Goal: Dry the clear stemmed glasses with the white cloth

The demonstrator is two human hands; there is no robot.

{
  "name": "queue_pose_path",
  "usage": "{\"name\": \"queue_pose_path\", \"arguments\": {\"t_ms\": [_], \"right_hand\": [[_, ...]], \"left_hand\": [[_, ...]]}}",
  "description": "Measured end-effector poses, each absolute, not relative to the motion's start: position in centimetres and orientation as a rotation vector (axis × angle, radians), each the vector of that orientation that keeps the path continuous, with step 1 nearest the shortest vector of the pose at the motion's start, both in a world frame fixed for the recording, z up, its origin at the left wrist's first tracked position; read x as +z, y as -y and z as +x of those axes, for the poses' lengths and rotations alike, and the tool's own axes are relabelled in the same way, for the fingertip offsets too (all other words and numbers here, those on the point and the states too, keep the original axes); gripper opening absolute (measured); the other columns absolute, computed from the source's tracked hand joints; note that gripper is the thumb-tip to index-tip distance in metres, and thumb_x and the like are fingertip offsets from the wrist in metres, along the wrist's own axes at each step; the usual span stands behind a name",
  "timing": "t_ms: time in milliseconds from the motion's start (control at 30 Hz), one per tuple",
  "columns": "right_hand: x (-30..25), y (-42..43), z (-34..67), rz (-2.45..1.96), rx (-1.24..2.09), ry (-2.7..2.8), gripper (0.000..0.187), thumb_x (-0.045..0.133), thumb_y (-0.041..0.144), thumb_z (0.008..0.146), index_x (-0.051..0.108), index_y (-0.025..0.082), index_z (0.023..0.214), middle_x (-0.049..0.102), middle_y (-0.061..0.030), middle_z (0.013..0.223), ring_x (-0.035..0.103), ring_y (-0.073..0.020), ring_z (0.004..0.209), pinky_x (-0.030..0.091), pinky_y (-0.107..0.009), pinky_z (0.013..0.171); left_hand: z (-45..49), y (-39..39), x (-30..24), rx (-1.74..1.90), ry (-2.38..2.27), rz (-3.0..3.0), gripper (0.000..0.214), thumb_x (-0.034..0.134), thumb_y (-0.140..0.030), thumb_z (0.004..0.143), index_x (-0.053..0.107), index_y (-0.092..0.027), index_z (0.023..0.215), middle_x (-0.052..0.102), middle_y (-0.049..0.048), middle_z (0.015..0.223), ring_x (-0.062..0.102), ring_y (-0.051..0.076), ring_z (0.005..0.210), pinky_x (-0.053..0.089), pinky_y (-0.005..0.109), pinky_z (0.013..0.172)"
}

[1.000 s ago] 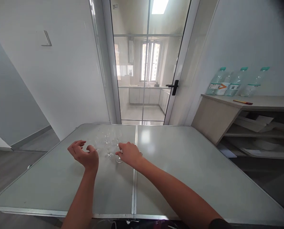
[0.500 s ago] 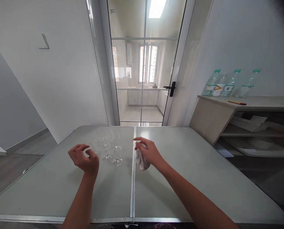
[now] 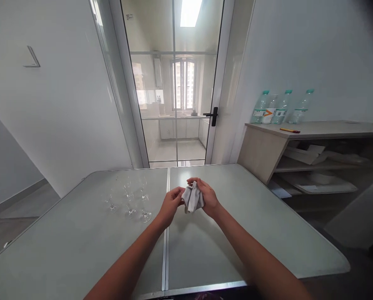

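Note:
A crumpled grey-white cloth (image 3: 192, 198) is held up between my two hands, above the middle of the table. My left hand (image 3: 171, 204) pinches its left edge with closed fingers. On the other side, my right hand (image 3: 207, 196) grips the cloth, fingers curled behind it. To the left of my left hand, several clear stemmed glasses (image 3: 146, 216) stand on the table in a loose group. Their see-through bowls are hard to make out.
The pale grey-green table (image 3: 205, 254) has a metal seam (image 3: 165, 250) down its middle. A wooden shelf unit (image 3: 261, 154) stands at the right, carrying several plastic bottles (image 3: 282, 110) and a yellow-red stick-like item (image 3: 289, 130). A glass door (image 3: 177, 137) is beyond the table.
My left hand has moved right, from beside the glasses to the cloth, and now pinches it. My right hand has turned, showing more of the cloth. The camera view has swung rightward.

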State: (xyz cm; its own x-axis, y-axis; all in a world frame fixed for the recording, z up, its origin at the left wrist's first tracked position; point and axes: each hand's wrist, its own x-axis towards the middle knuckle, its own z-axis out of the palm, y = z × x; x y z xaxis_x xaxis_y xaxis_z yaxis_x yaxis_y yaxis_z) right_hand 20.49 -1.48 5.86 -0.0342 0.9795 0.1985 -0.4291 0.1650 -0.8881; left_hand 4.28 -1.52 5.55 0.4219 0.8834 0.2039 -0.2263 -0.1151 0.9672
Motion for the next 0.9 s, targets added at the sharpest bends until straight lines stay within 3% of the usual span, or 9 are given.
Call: {"name": "queue_pose_path", "arguments": {"t_ms": [67, 133, 233, 300, 433, 500, 600, 700, 900], "right_hand": [[5.1, 1.1, 20.7, -0.798, 1.246, 1.032, 0.041, 0.066, 0.063, 0.085, 0.069, 0.021, 0.088, 0.062, -0.0019, 0.090, 0.053, -0.0161, 0.072, 0.044, -0.028, 0.066], [4.7, 1.0, 20.8, -0.880, 1.171, 1.094, 0.045, 0.062, 0.065, 0.085, 0.062, 0.021, 0.078, 0.057, -0.0001, 0.082, 0.047, -0.0146, 0.067, 0.039, -0.027, 0.062], [4.9, 1.4, 21.3, -0.953, 1.183, 1.246, 0.049, 0.056, 0.068, 0.089, 0.057, 0.020, 0.077, 0.053, 0.0014, 0.077, 0.045, -0.0142, 0.067, 0.038, -0.026, 0.062], [5.5, 1.9, 21.9, -0.979, 1.304, 1.346, 0.046, 0.055, 0.065, 0.090, 0.056, 0.020, 0.079, 0.051, 0.0025, 0.074, 0.045, -0.0139, 0.066, 0.039, -0.026, 0.063], [6.0, 2.6, 23.0, -0.992, 1.439, 1.558, 0.025, 0.072, 0.036, 0.079, 0.055, 0.021, 0.088, 0.058, 0.0030, 0.078, 0.052, -0.0150, 0.072, 0.040, -0.026, 0.065], [5.9, 2.9, 23.4, -1.037, 1.413, 1.648, 0.024, 0.068, 0.022, 0.073, 0.058, 0.021, 0.094, 0.062, 0.0024, 0.079, 0.053, -0.0153, 0.073, 0.039, -0.025, 0.064], [5.8, 3.2, 23.7, -1.137, 1.275, 1.735, 0.012, 0.060, 0.017, 0.070, 0.060, 0.019, 0.082, 0.059, 0.0029, 0.074, 0.049, -0.0139, 0.069, 0.034, -0.023, 0.060], [5.9, 3.7, 24.0, -1.094, 1.363, 1.743, 0.006, 0.064, 0.024, 0.075, 0.062, 0.018, 0.075, 0.059, 0.0026, 0.071, 0.049, -0.0135, 0.066, 0.034, -0.023, 0.058], [5.6, 4.0, 25.7, -0.979, 1.716, 1.432, 0.041, 0.080, 0.053, 0.073, 0.072, 0.015, 0.084, 0.068, -0.0035, 0.078, 0.058, -0.0166, 0.068, 0.043, -0.026, 0.062]], "left_hand": [[4.3, 1.6, 4.8, 1.036, -0.591, 1.342, 0.048, 0.051, -0.058, 0.095, 0.070, -0.014, 0.099, 0.066, 0.0073, 0.090, 0.059, 0.018, 0.080, 0.050, 0.030, 0.075], [4.4, 1.9, 4.1, 1.042, -0.603, 1.411, 0.046, 0.055, -0.058, 0.093, 0.070, -0.015, 0.095, 0.065, 0.0061, 0.089, 0.058, 0.018, 0.082, 0.048, 0.029, 0.076], [4.4, 2.3, 3.4, 1.176, -0.722, 1.538, 0.035, 0.065, -0.051, 0.090, 0.065, -0.016, 0.086, 0.060, 0.0013, 0.081, 0.053, 0.014, 0.077, 0.044, 0.025, 0.072], [4.2, 2.4, 3.4, 1.260, -0.806, 1.577, 0.034, 0.060, -0.050, 0.093, 0.061, -0.017, 0.084, 0.054, -0.0017, 0.074, 0.049, 0.012, 0.069, 0.040, 0.023, 0.064], [3.7, 2.6, 4.0, 1.293, -0.932, 1.744, 0.030, 0.056, -0.047, 0.096, 0.059, -0.019, 0.089, 0.047, -0.0048, 0.066, 0.041, 0.010, 0.058, 0.033, 0.022, 0.055], [3.5, 2.6, 4.3, 1.255, -0.924, 1.815, 0.028, 0.055, -0.046, 0.096, 0.061, -0.019, 0.092, 0.050, -0.0042, 0.068, 0.042, 0.010, 0.058, 0.034, 0.022, 0.055], [3.2, 2.3, 5.0, 1.196, -0.905, 1.805, 0.030, 0.053, -0.047, 0.096, 0.063, -0.018, 0.096, 0.054, -0.0030, 0.072, 0.045, 0.010, 0.058, 0.035, 0.022, 0.054], [2.8, 1.9, 6.1, 1.172, -0.954, 1.821, 0.031, 0.053, -0.047, 0.096, 0.065, -0.019, 0.097, 0.058, -0.0022, 0.075, 0.048, 0.011, 0.058, 0.036, 0.022, 0.053], [0.6, 3.3, 8.6, 1.221, -1.219, 1.928, 0.025, 0.058, -0.043, 0.094, 0.062, -0.022, 0.105, 0.069, 0.0019, 0.089, 0.066, 0.018, 0.082, 0.050, 0.028, 0.074]]}}
